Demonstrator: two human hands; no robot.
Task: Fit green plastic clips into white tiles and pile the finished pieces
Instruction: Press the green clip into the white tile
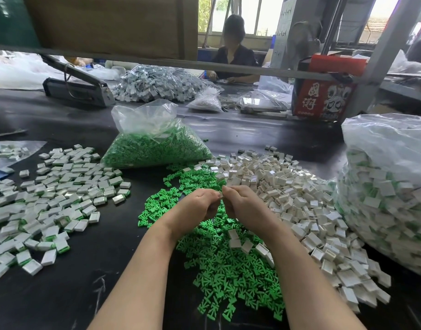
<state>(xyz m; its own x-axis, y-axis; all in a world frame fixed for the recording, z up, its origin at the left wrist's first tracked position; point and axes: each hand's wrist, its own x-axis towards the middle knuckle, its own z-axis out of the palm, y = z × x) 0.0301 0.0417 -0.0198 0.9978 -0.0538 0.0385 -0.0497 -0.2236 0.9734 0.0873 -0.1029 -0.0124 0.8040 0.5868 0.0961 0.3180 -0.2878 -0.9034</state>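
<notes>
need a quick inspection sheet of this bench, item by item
surface: dark table, scuffed.
job's things: loose green clips at centre; empty white tiles on the right; finished pieces piled on the left.
clutter: bag of green clips; big bag of finished pieces; red box; grey parts heap.
grippers: left hand and right hand meet fingertip to fingertip, pinching something small, hidden.
cables: nothing seen.
surroundings: another person seated across the table, windows behind.
</notes>
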